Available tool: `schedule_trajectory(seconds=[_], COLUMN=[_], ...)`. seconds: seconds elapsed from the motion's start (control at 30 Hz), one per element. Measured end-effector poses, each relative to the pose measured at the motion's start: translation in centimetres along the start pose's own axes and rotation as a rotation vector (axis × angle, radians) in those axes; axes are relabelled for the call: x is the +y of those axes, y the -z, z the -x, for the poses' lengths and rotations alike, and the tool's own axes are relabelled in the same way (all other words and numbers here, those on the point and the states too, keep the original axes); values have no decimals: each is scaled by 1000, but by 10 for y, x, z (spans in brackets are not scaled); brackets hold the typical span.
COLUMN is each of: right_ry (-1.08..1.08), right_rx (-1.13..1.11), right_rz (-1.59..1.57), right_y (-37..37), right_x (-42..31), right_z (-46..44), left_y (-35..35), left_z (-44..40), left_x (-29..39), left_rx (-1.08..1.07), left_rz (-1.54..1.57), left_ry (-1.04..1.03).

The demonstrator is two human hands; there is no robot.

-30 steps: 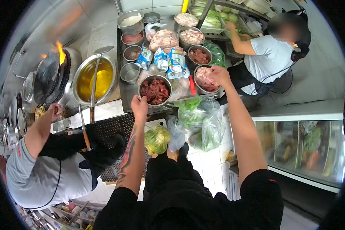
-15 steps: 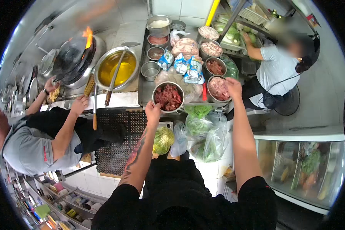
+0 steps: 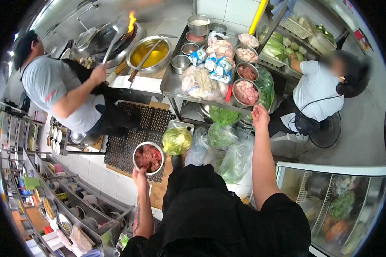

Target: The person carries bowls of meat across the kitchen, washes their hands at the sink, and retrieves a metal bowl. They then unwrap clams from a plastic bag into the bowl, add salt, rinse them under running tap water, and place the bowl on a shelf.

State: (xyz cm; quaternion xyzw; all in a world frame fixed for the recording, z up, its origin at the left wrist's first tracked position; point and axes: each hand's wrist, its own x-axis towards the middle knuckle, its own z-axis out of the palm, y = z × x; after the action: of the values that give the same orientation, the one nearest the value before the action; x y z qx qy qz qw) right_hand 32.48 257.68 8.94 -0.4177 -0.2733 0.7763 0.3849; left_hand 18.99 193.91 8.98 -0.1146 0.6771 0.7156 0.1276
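A round metal pot of dark red meat (image 3: 148, 158) is held at its near rim by my left hand (image 3: 140, 176), out over the floor mat and away from the counter. My right hand (image 3: 260, 116) is at the counter's front right corner with its fingers curled, closed at the near rim of a metal pot of pink meat (image 3: 246, 92). That pot stands on the metal tray counter (image 3: 188, 95). Beside it lie a red-handled tool (image 3: 229, 93) and a clear bag of pale food (image 3: 201, 81).
A co-worker (image 3: 68, 94) stands left by a flaming wok (image 3: 111, 40) and a bowl of oil (image 3: 148, 53). Another person (image 3: 317, 81) reaches into vegetable shelves at right. Below the counter are a cabbage (image 3: 177, 141) and bagged greens (image 3: 236, 160). A glass-topped fridge (image 3: 334, 171) stands right.
My left hand has carried the pot of dark red meat off the counter, toward me and left. My right hand has shifted lower along the other pot's rim. The left co-worker now raises a ladle.
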Motion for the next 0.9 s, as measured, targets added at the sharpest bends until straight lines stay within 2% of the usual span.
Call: schedule_trajectory(seconds=[0.13,0.23,0.3,0.4,0.47,0.53,0.57,0.6,0.67,0.73,0.8,0.87,0.9], right_ry=[-49,-70,-82,44,97,163,143,116,103,83,-9,-65,-120], right_rx=[-24,-34,-61,-107,-34,-201,-174,-186,-350,-415,-617,-633,-658], right_rz=[60,33,-21,9,61,264,368,383,468,490,654,698,741], right_y=[37,59,75,78,64,48,25,9,-16,-39,-56,-56,-55], right_x=[-5,-13,-13,0,13,32,36,47,65,81,82,82,80], right_z=[32,52,57,66,84,104,127,142,166,201,243,265,270], left_y=[68,119,121,118,115,90,79,68,49,8,-28,-81,-107], left_z=[78,110,129,139,134,133,131,124,100,79,48,44,40], left_x=[-26,-60,-51,-40,-37,-13,-1,7,3,15,7,26,25], left_rx=[248,286,286,306,246,213,157,106,7,-102,-230,-306,-401], left_rz=[64,108,130,162,154,87,68,54,23,54,-106,-205,-101], left_ry=[52,14,4,35,25,26,17,6,-47,-9,-107,-43,-57])
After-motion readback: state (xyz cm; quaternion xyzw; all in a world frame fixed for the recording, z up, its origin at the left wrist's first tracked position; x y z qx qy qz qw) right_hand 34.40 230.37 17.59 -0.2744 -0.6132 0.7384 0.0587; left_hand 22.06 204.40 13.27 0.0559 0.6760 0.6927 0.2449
